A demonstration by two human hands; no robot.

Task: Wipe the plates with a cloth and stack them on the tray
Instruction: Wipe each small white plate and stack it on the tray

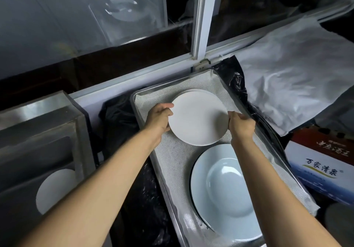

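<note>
Bare forearms [107,179] reach in from below, and at their ends the fingers [167,105] of the left hand [160,117] curl round the left edge of a white plate [197,120], thumb on top. The right hand [241,126] pinches the opposite edge. It hangs over a second white plate [193,90], whose far rim peeks out behind; whether they touch I cannot tell. Both are at the far end of the metal tray [142,94], on its mesh liner [172,151]. A pale blue plate [226,189] lies nearer on the tray, and a printed box [321,162] stands just right.
</note>
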